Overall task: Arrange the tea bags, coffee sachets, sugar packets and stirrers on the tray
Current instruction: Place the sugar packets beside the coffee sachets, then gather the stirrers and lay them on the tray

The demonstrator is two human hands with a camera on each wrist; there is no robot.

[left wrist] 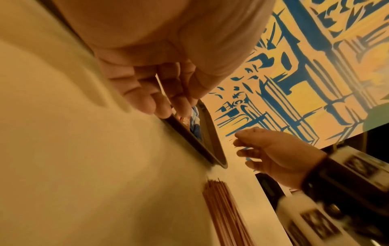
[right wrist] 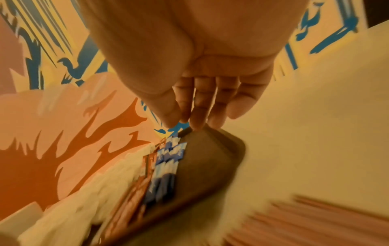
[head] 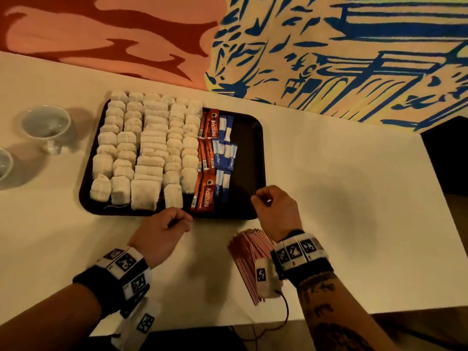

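while both hands hover at the near edge of the black tray [head: 249, 158], most of the sorting already lies on it. in the head view, rows of white tea bags [head: 141, 150] fill the tray's left and middle part. to their right runs a column of red nescafé coffee sachets [head: 206, 160], and just beside that a column of blue-and-white sugar packets [head: 224, 158]. the right strip of the tray is bare.

the left hand [head: 162, 231], at lower centre of the frame, is loosely curled with nothing in it, its fingertips at the tray's near rim. the right hand [head: 276, 209] is over the tray's near right corner, fingers bent with thumb meeting fingertips; whether it pinches anything i cannot tell.

a bundle of red-and-white stirrers [head: 249, 259] lies on the white table [head: 354, 198] under the right wrist, off the tray. two glass cups [head: 45, 125] stand at the left edge of the frame.
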